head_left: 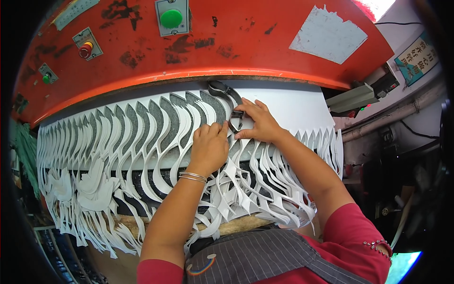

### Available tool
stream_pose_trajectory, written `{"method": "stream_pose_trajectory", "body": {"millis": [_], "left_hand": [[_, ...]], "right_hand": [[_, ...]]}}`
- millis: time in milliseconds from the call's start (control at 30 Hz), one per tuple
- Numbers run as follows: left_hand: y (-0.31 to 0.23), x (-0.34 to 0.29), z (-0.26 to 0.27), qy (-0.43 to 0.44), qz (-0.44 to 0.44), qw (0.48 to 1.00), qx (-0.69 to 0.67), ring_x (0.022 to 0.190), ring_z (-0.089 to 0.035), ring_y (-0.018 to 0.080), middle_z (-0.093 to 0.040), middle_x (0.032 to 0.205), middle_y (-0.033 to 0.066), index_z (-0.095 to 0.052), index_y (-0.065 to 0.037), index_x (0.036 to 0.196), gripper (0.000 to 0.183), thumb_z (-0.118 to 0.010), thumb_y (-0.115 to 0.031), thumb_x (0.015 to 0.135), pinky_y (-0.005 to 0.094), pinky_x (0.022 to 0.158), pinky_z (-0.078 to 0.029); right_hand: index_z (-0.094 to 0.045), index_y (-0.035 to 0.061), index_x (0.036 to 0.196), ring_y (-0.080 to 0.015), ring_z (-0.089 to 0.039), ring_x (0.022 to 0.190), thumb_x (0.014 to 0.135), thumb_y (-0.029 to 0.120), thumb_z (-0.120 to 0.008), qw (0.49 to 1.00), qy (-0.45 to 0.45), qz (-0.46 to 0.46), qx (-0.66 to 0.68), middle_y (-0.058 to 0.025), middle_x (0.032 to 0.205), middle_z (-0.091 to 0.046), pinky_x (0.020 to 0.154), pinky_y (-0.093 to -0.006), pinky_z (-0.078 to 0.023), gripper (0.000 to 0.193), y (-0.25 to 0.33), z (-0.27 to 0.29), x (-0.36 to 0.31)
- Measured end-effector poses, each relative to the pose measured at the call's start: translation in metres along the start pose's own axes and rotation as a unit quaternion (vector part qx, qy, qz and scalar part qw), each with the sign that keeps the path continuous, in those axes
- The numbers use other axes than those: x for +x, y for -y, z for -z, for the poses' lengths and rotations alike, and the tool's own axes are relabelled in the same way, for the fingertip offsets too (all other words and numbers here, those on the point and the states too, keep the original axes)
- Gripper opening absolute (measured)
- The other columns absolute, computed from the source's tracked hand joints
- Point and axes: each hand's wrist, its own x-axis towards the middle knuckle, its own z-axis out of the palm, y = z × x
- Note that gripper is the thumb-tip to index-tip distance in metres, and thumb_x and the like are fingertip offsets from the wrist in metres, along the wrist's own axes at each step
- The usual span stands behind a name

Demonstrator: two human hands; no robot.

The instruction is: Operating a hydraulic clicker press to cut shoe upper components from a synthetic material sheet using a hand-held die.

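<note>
My right hand [259, 124] grips a black curved cutting die [226, 90], with thumb and fingers on either side of its lower part. The die stands on a white sheet [279, 99], at the border between its uncut part and the cut-out shapes. Close by on the left, my left hand [209, 147] rests on the cut strips, its fingers bent and pressed together near the die's lower end. Whatever lies under those fingertips is hidden. Rows of wavy white offcut strips [163, 118] spread leftward, with dark gaps between them.
A red machine body [246, 42] spans the far side, carrying a large green button [171, 19] and a red knob [85, 50]. Stacked white cut pieces [97, 187] lie at left. Tangled offcuts [236, 187] hang over the near edge. A grey metal bracket [352, 98] juts in at right.
</note>
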Motion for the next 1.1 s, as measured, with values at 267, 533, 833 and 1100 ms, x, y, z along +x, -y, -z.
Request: {"method": "stream_pose_trajectory", "body": {"millis": [267, 533, 833, 1100], "left_hand": [[-0.0014, 0.0037, -0.0006, 0.009, 0.008, 1.000, -0.006, 0.097, -0.049, 0.0220, -0.053, 0.098, 0.0052, -0.058, -0.001, 0.124, 0.045, -0.057, -0.016, 0.082, 0.0384, 0.093, -0.035], [0.0016, 0.0025, -0.0052, -0.007, 0.000, 1.000, -0.007, 0.097, -0.049, 0.0219, -0.053, 0.097, 0.0053, -0.057, -0.001, 0.124, 0.045, -0.056, -0.016, 0.082, 0.0383, 0.093, -0.035], [0.0000, 0.0059, -0.0042, 0.007, 0.009, 1.000, -0.019, 0.097, -0.049, 0.0220, -0.053, 0.098, 0.0055, -0.058, 0.000, 0.124, 0.045, -0.056, -0.017, 0.082, 0.0381, 0.093, -0.035], [0.0014, 0.0048, -0.0020, 0.018, 0.020, 0.999, -0.025, 0.098, -0.049, 0.0218, -0.053, 0.098, 0.0058, -0.057, 0.000, 0.124, 0.045, -0.057, -0.016, 0.082, 0.0382, 0.094, -0.035]], "right_hand": [[-0.051, 0.0117, 0.126, -0.0344, -0.036, 0.136, 0.060, 0.055, -0.081, 1.000, -0.009, -0.006, 0.002, -0.0288, 0.139, -0.042, 0.114, -0.0486, -0.017, 0.085, -0.0028, -0.0013, 0.0006], [-0.051, 0.0111, 0.127, -0.0331, -0.036, 0.136, 0.060, 0.053, -0.081, 1.000, -0.011, -0.003, 0.002, -0.0256, 0.140, -0.043, 0.113, -0.0497, -0.016, 0.085, -0.0046, -0.0037, 0.0013], [-0.053, 0.0110, 0.124, -0.0314, -0.035, 0.137, 0.059, 0.057, -0.079, 1.000, -0.018, -0.010, -0.010, -0.0246, 0.137, -0.046, 0.113, -0.0483, -0.019, 0.084, -0.0042, -0.0031, 0.0008], [-0.053, 0.0098, 0.125, -0.0328, -0.035, 0.137, 0.061, 0.057, -0.079, 1.000, -0.007, -0.008, -0.010, -0.0266, 0.137, -0.046, 0.113, -0.0486, -0.019, 0.084, -0.0047, -0.0038, 0.0030]]}}
